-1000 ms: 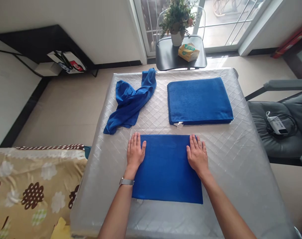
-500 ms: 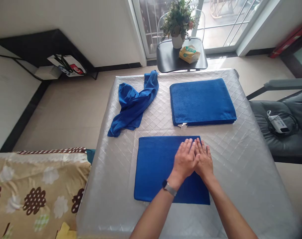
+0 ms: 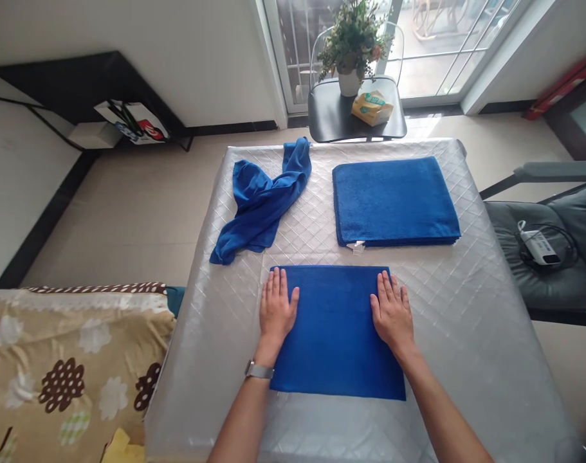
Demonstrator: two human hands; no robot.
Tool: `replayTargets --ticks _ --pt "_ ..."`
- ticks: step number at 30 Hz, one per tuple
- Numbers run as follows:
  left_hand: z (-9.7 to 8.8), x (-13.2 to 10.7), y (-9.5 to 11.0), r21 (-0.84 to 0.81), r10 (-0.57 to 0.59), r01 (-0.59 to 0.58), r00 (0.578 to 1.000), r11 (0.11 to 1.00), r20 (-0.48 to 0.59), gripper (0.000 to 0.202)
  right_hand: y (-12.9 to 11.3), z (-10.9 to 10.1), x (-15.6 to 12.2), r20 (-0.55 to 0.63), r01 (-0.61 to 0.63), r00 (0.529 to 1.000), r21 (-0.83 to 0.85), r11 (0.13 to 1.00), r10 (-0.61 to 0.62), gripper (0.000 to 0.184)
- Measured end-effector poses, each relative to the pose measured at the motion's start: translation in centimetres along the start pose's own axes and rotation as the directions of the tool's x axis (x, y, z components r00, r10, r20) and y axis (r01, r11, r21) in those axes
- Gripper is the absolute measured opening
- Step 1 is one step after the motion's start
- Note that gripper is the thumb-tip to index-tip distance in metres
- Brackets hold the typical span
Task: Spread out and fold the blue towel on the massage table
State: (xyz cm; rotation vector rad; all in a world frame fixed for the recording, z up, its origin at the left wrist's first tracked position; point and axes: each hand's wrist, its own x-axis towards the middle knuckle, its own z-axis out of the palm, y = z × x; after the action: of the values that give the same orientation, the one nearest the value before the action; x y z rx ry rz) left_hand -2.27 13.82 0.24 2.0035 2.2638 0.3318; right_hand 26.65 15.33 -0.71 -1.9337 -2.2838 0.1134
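A folded blue towel (image 3: 338, 341) lies flat in front of me on a table with a silvery quilted cover (image 3: 225, 360). My left hand (image 3: 277, 305) rests flat on its left edge near the far corner, fingers stretched out. Along the right edge, my right hand (image 3: 392, 308) lies flat too, its fingers extended and thumb apart. Neither hand grasps anything. Beyond the towel, to the right, sits a neat stack of folded blue towels (image 3: 396, 199) with a white tag at its front. A crumpled blue towel (image 3: 268, 199) is at the far left of the table.
Past the table's far edge, a dark chair (image 3: 329, 116) holds a potted plant (image 3: 350, 80) and a yellow tissue pack (image 3: 372, 108). A grey armchair (image 3: 509, 251) with a corded white device (image 3: 538, 243) stands right. A bed with a patterned cover (image 3: 94, 360) is at left.
My left hand has moved left from beside my right hand to the towel's left edge. My right hand stays at the right edge.
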Motion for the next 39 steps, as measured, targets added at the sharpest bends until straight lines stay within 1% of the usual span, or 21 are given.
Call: replayTargets --ticks 1,3,9,13,15,17,18,19,21,23,24,25,26,27,29,31,33,36,39 --pt "-0.1 -0.1 -0.7 0.001 -0.006 0.006 1.000 1.000 -0.003 0.069 0.0 -0.1 0.0 0.004 0.000 1.000 -0.003 1.000 0.000 0.064" --pt "0.0 -0.2 -1.2 -0.002 -0.003 0.003 1.000 1.000 0.002 0.071 -0.1 -0.3 0.0 0.011 0.002 1.000 -0.009 1.000 -0.002 0.065" --pt "0.3 -0.3 -0.8 -0.007 -0.026 0.026 1.000 1.000 0.009 0.072 -0.1 -0.9 1.1 -0.004 -0.008 1.000 -0.016 1.000 0.008 0.064" --pt "-0.3 0.1 -0.9 -0.011 -0.026 0.026 1.000 1.000 0.005 0.070 0.3 -0.3 2.2 0.000 -0.017 1.000 0.003 1.000 0.017 0.063" --pt "-0.7 0.5 -0.2 -0.014 -0.050 0.049 0.998 0.999 -0.028 0.069 0.4 0.1 2.4 0.007 -0.024 1.000 0.011 1.000 0.024 0.063" --pt "-0.9 1.0 1.7 -0.033 -0.071 0.069 0.995 0.997 -0.076 0.066 0.4 0.4 2.4 0.003 -0.028 1.000 0.021 0.999 0.028 0.063" --pt "-0.9 1.2 3.2 -0.049 -0.058 0.054 0.994 0.997 -0.091 0.064 0.5 0.5 2.4 -0.001 -0.029 1.000 0.024 0.999 0.029 0.063" --pt "-0.7 1.3 5.1 -0.067 -0.018 0.011 0.995 0.998 -0.095 0.061 0.5 0.5 2.4 -0.007 -0.029 1.000 0.026 0.999 0.030 0.063" --pt "0.2 1.5 9.2 -0.111 0.136 -0.144 0.988 0.983 -0.070 0.057 0.6 0.6 2.3 -0.018 -0.025 1.000 0.024 0.999 0.026 0.062" --pt "1.5 1.6 13.1 -0.162 0.305 -0.307 0.952 0.938 -0.043 0.057 0.7 0.6 2.2 -0.023 -0.009 1.000 0.016 1.000 0.009 0.062" --pt "2.1 1.6 14.6 -0.182 0.358 -0.359 0.933 0.916 -0.036 0.057 0.7 0.6 2.2 -0.024 0.000 1.000 0.012 1.000 0.000 0.062" --pt "2.7 1.7 15.7 -0.194 0.388 -0.386 0.921 0.902 -0.029 0.057 0.8 0.6 2.2 -0.022 0.009 1.000 0.009 1.000 -0.009 0.062" --pt "3.1 1.7 16.3 -0.196 0.394 -0.390 0.919 0.900 -0.022 0.057 0.8 0.6 2.2 -0.020 0.015 1.000 0.007 1.000 -0.014 0.063" --pt "3.4 1.8 16.5 -0.190 0.382 -0.377 0.924 0.906 -0.012 0.057 0.8 0.6 2.2 -0.018 0.016 1.000 0.008 1.000 -0.016 0.063" --pt "3.6 1.9 15.6 -0.164 0.340 -0.335 0.940 0.928 0.008 0.059 0.8 0.5 2.2 -0.017 0.008 1.000 0.016 1.000 -0.008 0.063" --pt "3.2 1.9 13.5 -0.130 0.294 -0.288 0.955 0.949 0.030 0.060 0.7 0.3 2.2 -0.017 -0.002 1.000 0.028 1.000 0.002 0.062" --pt "2.6 1.9 10.6 -0.088 0.236 -0.231 0.971 0.969 0.049 0.061 0.6 0.2 2.2 -0.014 -0.012 1.000 0.040 0.999 0.012 0.062" --pt "1.7 2.0 5.6 -0.018 0.107 -0.106 0.993 0.994 0.045 0.062 0.4 0.1 2.2 0.000 -0.023 1.000 0.052 0.998 0.023 0.062" --pt "0.9 1.8 0.8 0.010 0.003 -0.003 1.000 1.000 0.026 0.066 0.5 0.1 2.4 0.008 -0.026 1.000 0.060 0.998 0.025 0.062"
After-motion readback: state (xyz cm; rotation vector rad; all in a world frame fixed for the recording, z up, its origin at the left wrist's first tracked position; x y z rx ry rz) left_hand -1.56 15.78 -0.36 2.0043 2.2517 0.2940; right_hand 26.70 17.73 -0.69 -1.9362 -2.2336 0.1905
